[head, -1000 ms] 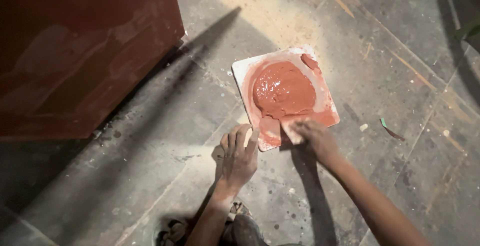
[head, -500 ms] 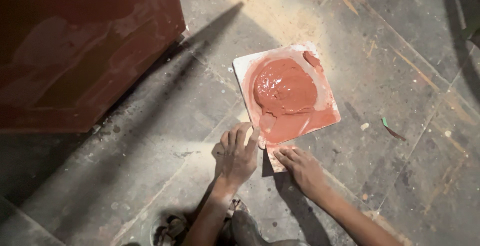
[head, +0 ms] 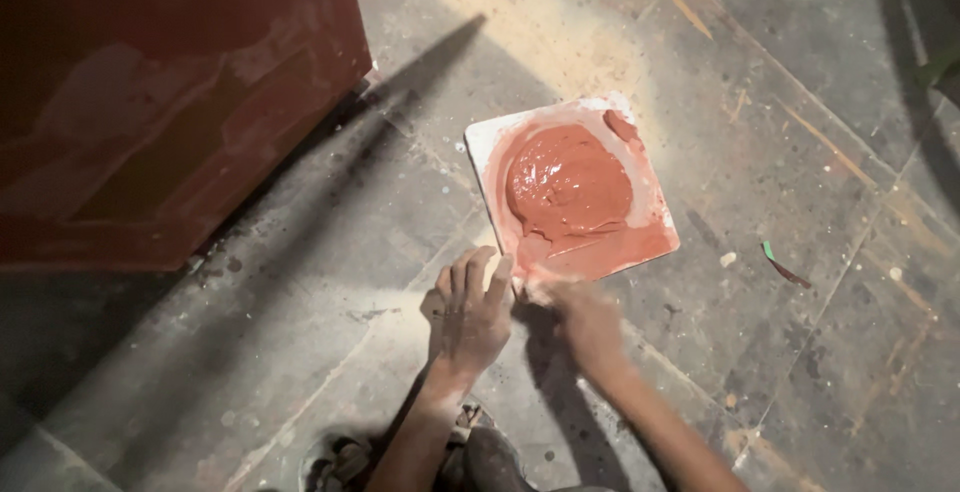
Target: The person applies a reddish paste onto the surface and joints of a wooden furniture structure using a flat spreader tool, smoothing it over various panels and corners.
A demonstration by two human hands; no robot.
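Fingers (head: pixel 470 277) pressed flat on floor (head: pixel 300 282) at tile's (head: pixel 485 147) seven o'clock, right hand (head: pixel 585 317) blurred, grip untellable; paste (head: pixel 568 184) mixed, mostly unspread.

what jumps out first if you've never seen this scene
A white square tile heaped with glossy reddish-brown paste lies mid-frame on the dusty grey floor. Just below it, the left hand rests flat on the floor and the blurred right hand is at the tile's near edge. A dark red cabinet fills the upper left.
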